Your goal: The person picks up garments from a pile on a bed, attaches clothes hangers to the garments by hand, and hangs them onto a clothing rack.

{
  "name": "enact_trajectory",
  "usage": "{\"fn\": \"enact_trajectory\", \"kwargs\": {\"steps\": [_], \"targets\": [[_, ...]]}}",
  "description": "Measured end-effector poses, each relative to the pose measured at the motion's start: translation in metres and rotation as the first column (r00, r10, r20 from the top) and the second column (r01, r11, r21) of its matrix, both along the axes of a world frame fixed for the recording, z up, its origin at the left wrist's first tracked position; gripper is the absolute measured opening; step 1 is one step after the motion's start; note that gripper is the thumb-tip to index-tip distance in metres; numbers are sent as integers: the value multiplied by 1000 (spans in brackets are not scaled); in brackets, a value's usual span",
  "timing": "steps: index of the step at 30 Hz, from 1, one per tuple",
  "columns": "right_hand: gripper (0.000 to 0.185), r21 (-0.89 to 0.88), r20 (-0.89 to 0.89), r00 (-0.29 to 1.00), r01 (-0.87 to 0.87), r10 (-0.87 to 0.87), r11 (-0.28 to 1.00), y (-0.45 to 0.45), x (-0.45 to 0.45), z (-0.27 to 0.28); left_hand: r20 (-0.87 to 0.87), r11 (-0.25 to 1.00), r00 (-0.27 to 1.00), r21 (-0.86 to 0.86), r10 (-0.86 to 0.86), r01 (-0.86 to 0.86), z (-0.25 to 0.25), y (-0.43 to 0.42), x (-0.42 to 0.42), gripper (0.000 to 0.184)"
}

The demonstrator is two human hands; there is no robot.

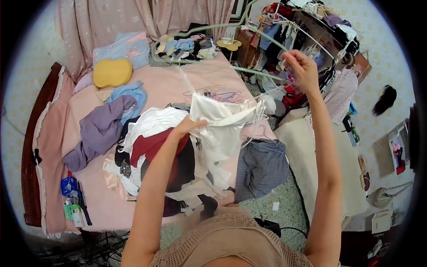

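My left hand is closed on the side of a white satin camisole, which hangs loosely over the bed. Up at the right, my right hand grips one end of a pale green clothes hanger, whose hook points to the top of the view. A thin strap runs from the camisole's left corner up to the hanger's lower bar. Beneath my left forearm lies a heap with a white garment and a dark red one. A grey striped garment on a hanger lies at the bed's right edge.
Several loose hangers lie on the pink bed. A purple garment and a yellow cushion are at the left. Clothes crowd a rack at the back right, beside a cream padded bench.
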State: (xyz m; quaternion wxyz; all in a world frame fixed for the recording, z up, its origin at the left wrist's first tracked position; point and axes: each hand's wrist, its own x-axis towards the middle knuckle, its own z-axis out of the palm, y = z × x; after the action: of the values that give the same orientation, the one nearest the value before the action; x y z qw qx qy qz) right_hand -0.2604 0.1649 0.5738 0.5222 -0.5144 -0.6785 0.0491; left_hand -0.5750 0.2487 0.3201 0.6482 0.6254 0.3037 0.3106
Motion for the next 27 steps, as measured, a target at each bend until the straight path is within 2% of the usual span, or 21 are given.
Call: {"fn": "enact_trajectory", "kwargs": {"steps": [2, 3, 6, 8, 10, 11, 12, 13, 14, 16, 17, 18, 19, 21, 22, 24, 27], "targets": [[19, 56, -94, 995, -16, 21, 998, -3, 4, 12, -221, 998, 973, -40, -61, 54, -18, -7, 11, 57], [19, 53, -58, 998, 33, -30, 998, -6, 10, 17, -217, 997, 974, -42, -70, 63, -26, -11, 16, 57], [19, 90, -133, 988, 94, -81, 992, -16, 25, 22, -105, 997, 993, 45, -57, 62, -36, -21, 28, 57], [19, 128, -142, 976, 186, -167, 974, -27, 37, 23, -336, 999, 941, 47, 40, -26, -21, -34, 28, 58], [20, 153, -154, 970, 210, -186, 966, -37, 56, 21, -319, 999, 948, 32, 4, 7, -49, -26, 31, 57], [19, 155, -149, 965, 237, -214, 959, -43, 63, 20, -200, 999, 980, -36, 21, -29, -70, -20, 34, 57], [19, 156, -144, 960, 263, -241, 952, -50, 72, 18, -79, 992, 996, -109, 49, -57, -67, -25, 36, 57], [19, 154, -144, 960, 261, -239, 953, -56, 80, 15, -16, 984, 1000, -179, 9, -12, -65, -34, 35, 57], [19, 150, -144, 965, 240, -219, 959, -62, 88, 13, -19, 984, 1000, -180, 12, -15, -63, -43, 36, 57], [19, 150, -150, 969, 221, -199, 964, -74, 102, 5, 0, 910, 989, -390, -151, 139, -51, -65, 39, 65], [19, 130, -139, 967, 229, -211, 965, -83, 109, 1, -195, 952, 949, -228, -249, 203, -43, -82, 41, 70], [19, 106, -128, 966, 240, -226, 965, -93, 116, -2, -291, 955, 910, -137, -294, 265, -51, -97, 48, 71], [19, 76, -107, 970, 225, -216, 972, -104, 121, -6, -427, 903, 806, -318, -410, 290, -41, -118, 54, 68], [18, 44, -82, 975, 210, -206, 977, -125, 140, -16, -341, 784, 707, -307, -620, 540, -77, -146, 73, 69], [18, 13, -55, 980, 192, -191, 981, -135, 151, -20, -442, 791, 660, -264, -608, 553, -114, -163, 85, 71], [18, -11, -26, 991, 128, -128, 992, -161, 173, -28, -382, 677, 561, -350, -734, 648, -130, -205, 112, 70], [20, -213, 14, 989, 149, -150, 966, -197, 207, -41, -270, 521, 445, -436, -854, 734, -148, -271, 157, 67]]}}
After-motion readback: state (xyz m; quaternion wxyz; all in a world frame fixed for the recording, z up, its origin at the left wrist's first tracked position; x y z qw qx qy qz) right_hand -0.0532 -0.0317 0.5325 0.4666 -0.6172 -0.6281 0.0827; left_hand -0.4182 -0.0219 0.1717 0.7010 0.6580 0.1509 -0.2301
